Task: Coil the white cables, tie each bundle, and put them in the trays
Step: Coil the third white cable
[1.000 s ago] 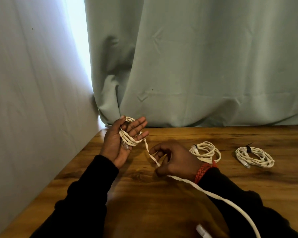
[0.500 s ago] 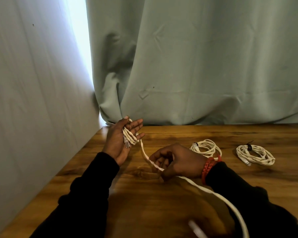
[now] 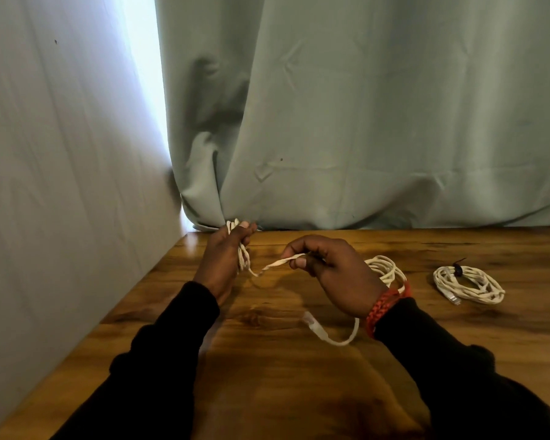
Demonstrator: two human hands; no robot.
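Holding white cable [image 3: 275, 265], no writing legible.

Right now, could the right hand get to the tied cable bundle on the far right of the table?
Probably yes, but not while busy. The right hand is pinching the loose cable. The tied bundle lies to its right with bare table between them.

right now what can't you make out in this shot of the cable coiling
Head view only:
- Middle coil: the right hand and its wrist cover most of it, so any tie is hidden.
- Loops in the left hand: the fingers cover them; the count is unclear.
- Loose cable end: blurred, so the plug type is unclear.
- Trays: none in view.
- Far coil: its dark tie is too small to identify.
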